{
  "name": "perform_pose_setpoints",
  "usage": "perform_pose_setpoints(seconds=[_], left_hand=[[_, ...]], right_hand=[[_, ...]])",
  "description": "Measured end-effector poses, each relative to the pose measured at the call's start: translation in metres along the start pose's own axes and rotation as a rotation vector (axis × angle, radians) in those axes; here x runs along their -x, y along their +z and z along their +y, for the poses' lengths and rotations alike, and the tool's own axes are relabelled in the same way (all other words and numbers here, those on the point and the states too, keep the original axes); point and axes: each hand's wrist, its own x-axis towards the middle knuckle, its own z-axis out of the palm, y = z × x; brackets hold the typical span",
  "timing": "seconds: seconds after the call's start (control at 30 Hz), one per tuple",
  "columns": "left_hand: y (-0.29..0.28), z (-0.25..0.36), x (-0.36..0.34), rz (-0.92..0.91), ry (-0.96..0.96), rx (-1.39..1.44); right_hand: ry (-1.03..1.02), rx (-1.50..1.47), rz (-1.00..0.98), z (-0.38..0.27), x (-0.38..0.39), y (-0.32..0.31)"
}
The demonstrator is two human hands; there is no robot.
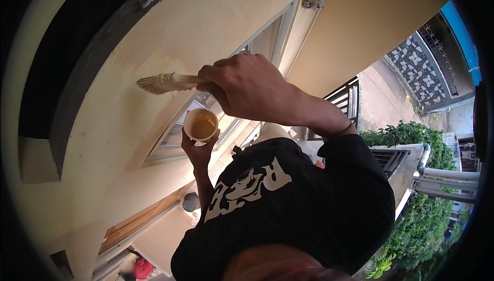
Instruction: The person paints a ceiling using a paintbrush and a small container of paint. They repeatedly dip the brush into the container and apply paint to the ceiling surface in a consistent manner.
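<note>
Currently | right fingers [212,72] clench brush [167,82] | left fingers [188,143] encircle cup [192,119] | black shirt [329,198]: large pale lettering [280,178]

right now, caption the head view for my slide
Right hand holds a paintbrush near a cream wall; left hand holds a pale cup.

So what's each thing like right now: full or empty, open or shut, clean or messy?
Paintbrush: messy, coated around the bristle base; gripped by the right hand.
Cup: uncovered, some tan liquid inside; gripped by the left hand.
Painted wall: patchy near the bristles; can't tell if they touch it.
Window: can't tell if open or shut.
Black T-shirt: worn.
</note>
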Motion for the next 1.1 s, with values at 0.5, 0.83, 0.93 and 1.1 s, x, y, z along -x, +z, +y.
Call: perform_pose_setpoints(seconds=[0.5, 0.83, 0.93, 1.1], left_hand=[[-0.013, -0.003, 0.018, 0.061, -0.04, -0.038], [-0.003, 0.005, -0.004, 0.015, 0.002, 0.064], [-0.006, 0.008, 0.003, 0.026, -0.054, 0.053], [-0.015, 0.01, 0.024, 0.095, -0.075, -0.018]], right_hand=[[0.635, 0.386, 0.354, 0.113, -0.012, 0.015], [0.348, -0.888, -0.052, -0.011, 0.018, 0.044], [0.305, -1.164, -0.088, -0.027, -0.008, 0.053], [0.225, -1.109, 0.025, -0.007, -0.03, 0.132]])
